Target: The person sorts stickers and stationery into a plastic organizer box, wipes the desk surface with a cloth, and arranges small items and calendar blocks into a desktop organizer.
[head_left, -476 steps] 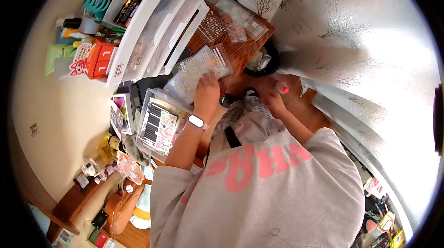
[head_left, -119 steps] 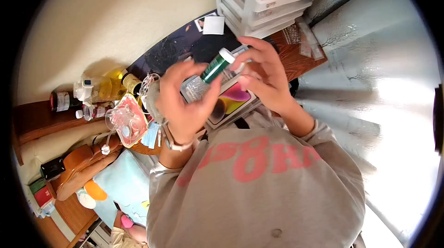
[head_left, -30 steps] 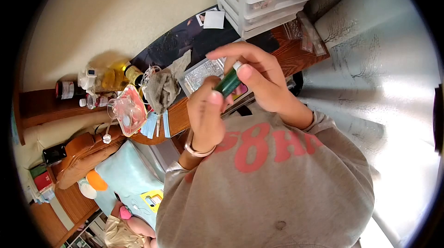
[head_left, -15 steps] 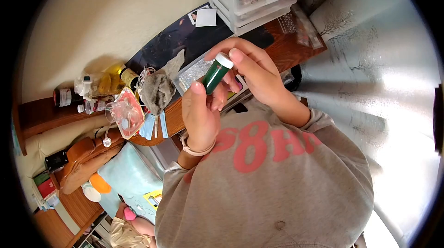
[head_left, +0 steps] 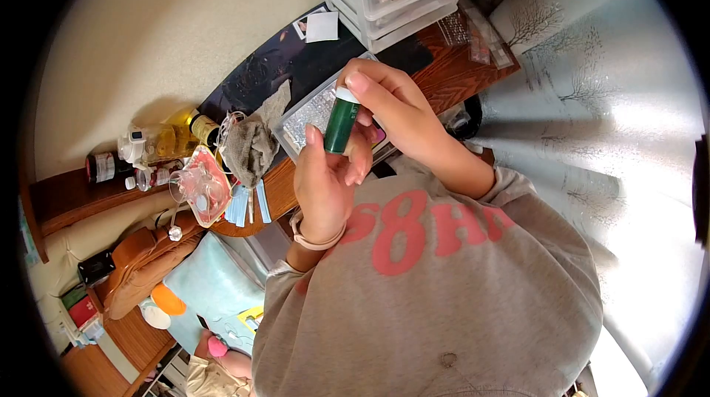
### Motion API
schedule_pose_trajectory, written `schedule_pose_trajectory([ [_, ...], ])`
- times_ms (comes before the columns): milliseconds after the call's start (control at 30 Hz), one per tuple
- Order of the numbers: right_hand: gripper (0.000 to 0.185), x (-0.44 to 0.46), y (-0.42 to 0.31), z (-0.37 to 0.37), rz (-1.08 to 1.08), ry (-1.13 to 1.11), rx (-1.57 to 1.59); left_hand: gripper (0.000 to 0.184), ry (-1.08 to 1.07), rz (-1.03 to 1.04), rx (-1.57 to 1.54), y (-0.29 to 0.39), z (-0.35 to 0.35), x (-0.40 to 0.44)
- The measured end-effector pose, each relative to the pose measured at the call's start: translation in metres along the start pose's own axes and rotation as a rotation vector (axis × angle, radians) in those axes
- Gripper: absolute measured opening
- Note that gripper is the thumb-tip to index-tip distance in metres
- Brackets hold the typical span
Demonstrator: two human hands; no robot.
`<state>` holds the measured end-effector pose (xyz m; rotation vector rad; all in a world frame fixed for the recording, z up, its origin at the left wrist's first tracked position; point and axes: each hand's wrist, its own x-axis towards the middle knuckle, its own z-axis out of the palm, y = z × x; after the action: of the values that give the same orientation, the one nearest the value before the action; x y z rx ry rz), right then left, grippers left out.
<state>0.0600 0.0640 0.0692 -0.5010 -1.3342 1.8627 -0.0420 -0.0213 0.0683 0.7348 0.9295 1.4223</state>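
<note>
A small green bottle (head_left: 341,125) with a white cap (head_left: 346,94) is upright and slightly tilted in front of my chest. My right hand (head_left: 396,105) grips it at the cap, thumb on the near side and index finger curled over the top. Around the lower part of the bottle is my left hand (head_left: 325,182), its fingers curled behind the green body and its thumb raised along the left side. A light band circles my left wrist. Beyond the hands, a clear case (head_left: 299,122) of small shiny pieces lies on the desk, partly hidden.
White plastic drawers (head_left: 381,8) stand at the back of the desk. A grey cloth (head_left: 251,149), a pink tray (head_left: 207,186) and several bottles are at the left. A patterned curtain (head_left: 577,138) hangs at the right. Another person's arm (head_left: 235,362) shows at lower left.
The bottle has turned more upright and moved slightly left, its label print now showing. My right hand has shifted left with the cap, and my left thumb is a little lower on the side.
</note>
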Motion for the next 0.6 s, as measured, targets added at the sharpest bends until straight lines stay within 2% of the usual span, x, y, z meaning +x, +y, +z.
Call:
schedule_pose_trajectory([
  [100, 0.037, 0.0010, -0.0026, 0.0008, 0.010, 0.028, 0.043, 0.062, -0.094, 0.016, -0.003, -0.0027, -0.0048, 0.0019],
  [300, 0.043, 0.0003, -0.0007, -0.0003, 0.120, 0.110, -0.010, 0.058, -0.106, -0.022, -0.143, -0.0031, -0.0013, 0.0036],
  [600, 0.041, -0.0010, 0.0014, 0.0012, 0.113, 0.125, -0.040, 0.058, -0.094, -0.055, -0.187, -0.0076, -0.0033, 0.0016],
])
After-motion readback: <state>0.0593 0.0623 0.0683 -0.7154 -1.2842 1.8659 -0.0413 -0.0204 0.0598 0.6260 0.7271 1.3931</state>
